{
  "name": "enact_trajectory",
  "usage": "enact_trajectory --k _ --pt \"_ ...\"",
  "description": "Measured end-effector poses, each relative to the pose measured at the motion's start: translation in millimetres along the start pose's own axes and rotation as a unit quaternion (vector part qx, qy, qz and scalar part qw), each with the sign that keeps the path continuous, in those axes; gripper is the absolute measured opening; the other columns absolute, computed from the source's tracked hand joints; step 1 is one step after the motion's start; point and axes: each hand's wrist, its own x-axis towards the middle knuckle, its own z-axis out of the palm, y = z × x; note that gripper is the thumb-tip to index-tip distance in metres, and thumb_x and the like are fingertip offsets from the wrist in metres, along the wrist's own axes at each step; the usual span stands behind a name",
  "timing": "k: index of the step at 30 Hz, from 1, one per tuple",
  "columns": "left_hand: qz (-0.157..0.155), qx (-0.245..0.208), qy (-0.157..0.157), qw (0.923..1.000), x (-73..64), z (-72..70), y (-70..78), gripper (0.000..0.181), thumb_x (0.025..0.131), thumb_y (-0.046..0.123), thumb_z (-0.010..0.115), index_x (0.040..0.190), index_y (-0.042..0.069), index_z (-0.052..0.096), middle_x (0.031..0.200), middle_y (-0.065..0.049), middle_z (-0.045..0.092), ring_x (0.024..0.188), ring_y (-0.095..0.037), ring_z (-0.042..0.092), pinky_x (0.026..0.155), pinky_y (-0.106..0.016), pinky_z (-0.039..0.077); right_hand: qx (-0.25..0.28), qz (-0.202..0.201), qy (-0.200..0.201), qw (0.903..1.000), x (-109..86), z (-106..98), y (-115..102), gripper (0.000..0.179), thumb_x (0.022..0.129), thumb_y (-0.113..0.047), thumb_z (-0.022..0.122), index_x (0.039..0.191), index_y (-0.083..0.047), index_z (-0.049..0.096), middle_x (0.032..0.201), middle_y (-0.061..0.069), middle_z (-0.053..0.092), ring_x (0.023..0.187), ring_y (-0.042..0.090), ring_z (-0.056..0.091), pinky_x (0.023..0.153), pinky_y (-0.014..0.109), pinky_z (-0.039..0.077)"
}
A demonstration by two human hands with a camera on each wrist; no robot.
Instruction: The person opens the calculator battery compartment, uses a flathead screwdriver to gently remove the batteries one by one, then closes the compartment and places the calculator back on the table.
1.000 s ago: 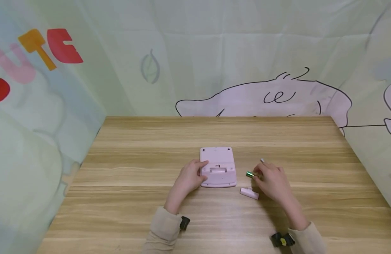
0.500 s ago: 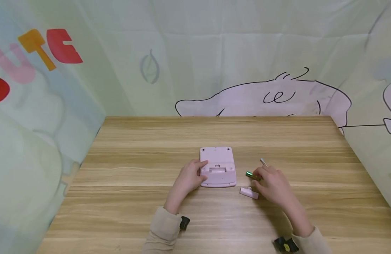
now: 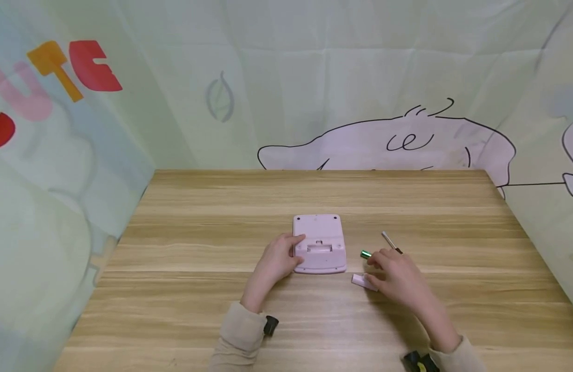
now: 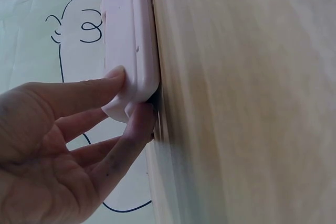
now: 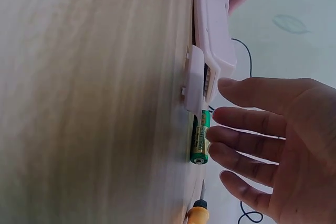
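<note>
A pink calculator point(image 3: 316, 230) lies underside up, and its small battery slot point(image 3: 319, 248) is uncovered. My left hand point(image 3: 276, 260) pinches its left side; in the left wrist view the thumb is on the upper face and a finger is at the lower edge. To the right, my right hand point(image 3: 401, 276) hovers with fingers loosely spread and nothing in them. Just by its fingertips are a green battery point(image 5: 200, 139) and the pink battery cover point(image 5: 195, 77). In the head view the hand partly hides both.
Beyond my right hand lies a screwdriver point(image 3: 390, 241) with its orange handle point(image 5: 198, 215) seen in the right wrist view. All of this is on a wood-grain table point(image 3: 212, 206). A printed cloth backdrop point(image 3: 286, 93) rises behind the table's far edge.
My right fingers have come away from the battery and shifted toward the cover. More of the screwdriver shows now. The left hand and calculator stay put.
</note>
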Motion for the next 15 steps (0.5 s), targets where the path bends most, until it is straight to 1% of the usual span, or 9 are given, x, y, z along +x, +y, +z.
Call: enact_trajectory --k 3,7,10,12,15 --pt "-0.001 -0.001 -0.002 1.0 0.2 -0.2 0.5 0.054 0.082 0.01 0.074 0.133 0.009 0.058 0.135 -0.022 0.055 0.121 -0.037 0.055 0.103 -0.05 0.044 -0.003 -0.002 -0.002 1.0 -1.8 1.3 -1.1 0.024 0.074 -0.024 0.081 0.091 -0.013 0.068 0.081 -0.005 0.062 0.078 0.011 0.057 0.07 0.037 0.047" --pt "-0.006 -0.003 -0.002 1.0 -0.3 -0.9 1.6 0.054 0.082 0.01 0.074 0.133 0.009 0.057 0.135 -0.022 0.054 0.122 -0.037 0.054 0.104 -0.05 0.044 -0.01 -0.019 0.009 0.9997 -2.9 4.4 -0.7 0.024 0.072 -0.025 0.082 0.088 -0.014 0.067 0.078 -0.006 0.061 0.075 0.011 0.056 0.068 0.033 0.048" --pt "-0.006 -0.003 -0.001 1.0 -0.6 -0.7 1.7 0.054 0.082 0.01 0.074 0.133 0.009 0.057 0.135 -0.022 0.054 0.122 -0.037 0.054 0.104 -0.051 0.043 -0.023 -0.034 0.019 0.999 -3.5 6.4 -0.3 0.023 0.071 -0.025 0.083 0.084 -0.016 0.067 0.073 -0.009 0.056 0.071 0.008 0.049 0.063 0.026 0.043" --pt "-0.005 -0.002 -0.001 1.0 -0.7 -0.7 1.7 0.054 0.081 0.009 0.074 0.133 0.009 0.058 0.135 -0.022 0.055 0.122 -0.037 0.054 0.104 -0.051 0.043 -0.031 -0.037 0.02 0.9986 -4.0 7.2 -0.7 0.023 0.071 -0.026 0.083 0.083 -0.017 0.066 0.071 -0.01 0.053 0.07 0.008 0.045 0.061 0.024 0.04" --pt "-0.002 0.001 -0.001 1.0 -0.7 -1.1 2.0 0.054 0.082 0.009 0.073 0.133 0.009 0.058 0.134 -0.022 0.055 0.121 -0.037 0.055 0.104 -0.051 0.044 -0.031 -0.033 0.014 0.9989 -4.6 7.5 -2.4 0.022 0.072 -0.027 0.082 0.082 -0.017 0.066 0.07 -0.011 0.051 0.069 0.007 0.042 0.06 0.023 0.037"
